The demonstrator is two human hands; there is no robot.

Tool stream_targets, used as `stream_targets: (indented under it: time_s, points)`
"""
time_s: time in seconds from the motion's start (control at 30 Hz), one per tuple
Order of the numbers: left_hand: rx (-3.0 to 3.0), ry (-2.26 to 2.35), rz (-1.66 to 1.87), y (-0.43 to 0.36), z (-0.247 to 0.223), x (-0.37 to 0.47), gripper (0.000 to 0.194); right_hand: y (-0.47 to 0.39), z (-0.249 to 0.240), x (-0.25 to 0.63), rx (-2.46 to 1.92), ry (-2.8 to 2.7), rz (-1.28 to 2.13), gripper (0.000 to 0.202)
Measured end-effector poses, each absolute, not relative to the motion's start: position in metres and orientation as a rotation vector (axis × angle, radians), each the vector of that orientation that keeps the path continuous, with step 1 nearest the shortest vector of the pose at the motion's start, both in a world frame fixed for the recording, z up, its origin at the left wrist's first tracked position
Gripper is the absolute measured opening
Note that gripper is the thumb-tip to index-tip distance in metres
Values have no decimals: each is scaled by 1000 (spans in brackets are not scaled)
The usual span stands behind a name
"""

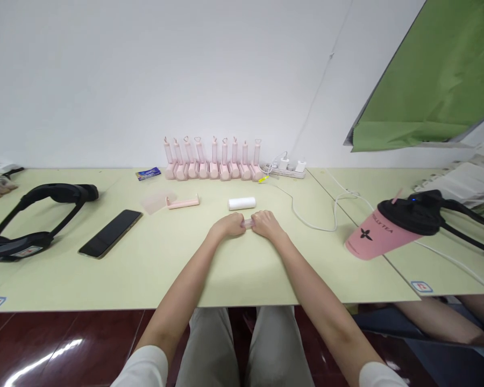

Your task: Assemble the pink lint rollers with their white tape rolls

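Note:
My left hand and my right hand meet over the middle of the table, fingers closed on the two ends of a small pale pink, see-through piece. Most of that piece is hidden by the fingers, so its full shape cannot be made out. Just behind my hands lies a short white roll on its side, touched by neither hand. Further left rests a pink U-shaped frame, beside a thin, translucent pink sheet lying flat.
Several pink roller-like pieces with looped handles line the wall. A power strip with a white cable sits right of them. A pink cup leans at right. Phone, black headset and blue packet lie left.

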State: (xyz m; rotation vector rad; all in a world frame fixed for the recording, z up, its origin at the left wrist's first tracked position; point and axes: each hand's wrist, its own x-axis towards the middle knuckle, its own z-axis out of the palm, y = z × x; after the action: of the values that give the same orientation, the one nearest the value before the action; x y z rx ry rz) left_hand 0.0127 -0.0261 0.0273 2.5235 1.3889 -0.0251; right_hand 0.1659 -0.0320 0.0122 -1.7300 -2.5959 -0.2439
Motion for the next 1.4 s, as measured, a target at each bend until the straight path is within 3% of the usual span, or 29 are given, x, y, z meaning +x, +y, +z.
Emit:
stream_targets:
  time_s: [0.33,0.5,0.63,1.03,1.4]
  points:
    - [2698,1835,294,-30,26,12,21,-32,22,170,-1435,-2342,-219,21]
    - [2779,1838,381,-36,23,15,19,-35,21,174,-1670,-2274,-237,21]
    - [2835,1773,380,-40,21,19,19,-36,18,177,-1839,-2251,-278,27]
    - [2885,1611,167,-36,21,22,19,-37,20,175,-1799,-2521,-235,28]
    - [2837,1715,241,-39,16,27,22,-37,20,174,-1861,-2475,-246,28]
